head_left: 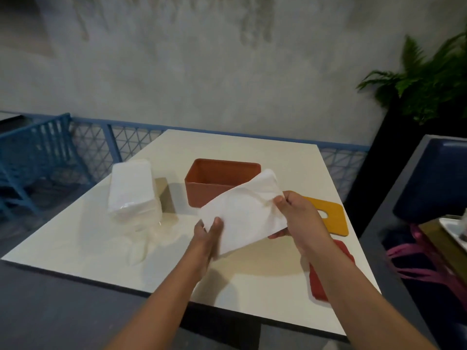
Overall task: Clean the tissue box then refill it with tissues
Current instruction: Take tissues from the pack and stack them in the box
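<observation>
An open terracotta tissue box (202,193) stands lidless in the middle of the white table (101,238). A single white tissue (242,213) is stretched in the air in front of the box. My left hand (209,236) pinches its lower left corner, and my right hand (300,213) grips its right edge. A pack of white tissues (131,190) in clear wrap sits left of the box. A yellow lid with a slot (331,215) lies to the right, partly hidden by my right hand. A red flat piece (321,284) lies near the front right edge under my right forearm.
Loose clear wrap (137,246) trails from the pack toward the front. A blue crate (35,157) and blue mesh railing (101,145) stand at the left and behind. A dark seat (429,183) and a potted fern (429,79) are to the right.
</observation>
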